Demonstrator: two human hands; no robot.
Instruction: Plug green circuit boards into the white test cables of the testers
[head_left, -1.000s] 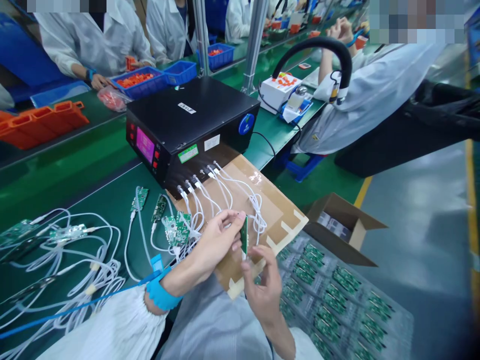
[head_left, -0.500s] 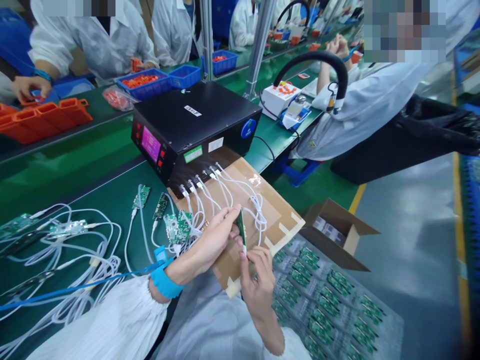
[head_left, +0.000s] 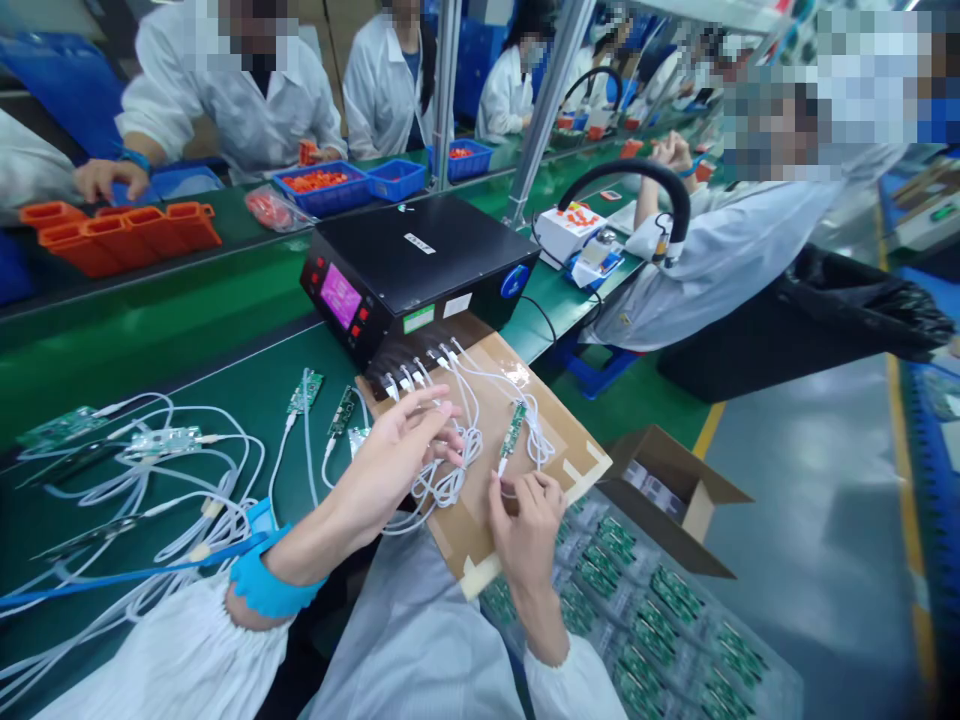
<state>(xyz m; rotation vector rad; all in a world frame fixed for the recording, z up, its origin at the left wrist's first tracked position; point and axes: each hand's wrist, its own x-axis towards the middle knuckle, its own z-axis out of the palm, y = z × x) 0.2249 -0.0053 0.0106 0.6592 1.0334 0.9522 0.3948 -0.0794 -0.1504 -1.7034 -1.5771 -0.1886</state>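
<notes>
A small green circuit board (head_left: 514, 428) lies on the brown cardboard sheet (head_left: 559, 440) with a white cable plugged into its near end. My right hand (head_left: 525, 515) is just below it, fingers curled, pinching the cable near the plug. My left hand (head_left: 397, 450) hovers open over the bundle of white cables (head_left: 442, 480), fingers stretched toward the black tester box (head_left: 416, 265). A blue wrist strap (head_left: 262, 580) is on my left wrist.
More boards on white cables (head_left: 150, 470) lie on the green bench at left. A clear tray of green boards (head_left: 637, 610) is in my lap, an open cardboard box (head_left: 667, 490) on the floor. Co-workers in white coats sit opposite and at right, with blue bins (head_left: 322, 185) and orange trays (head_left: 127, 230).
The board was held upright between both hands; now it lies on the cardboard. My left hand let go and opened, and my right hand dropped to the cable end. The view tilted up.
</notes>
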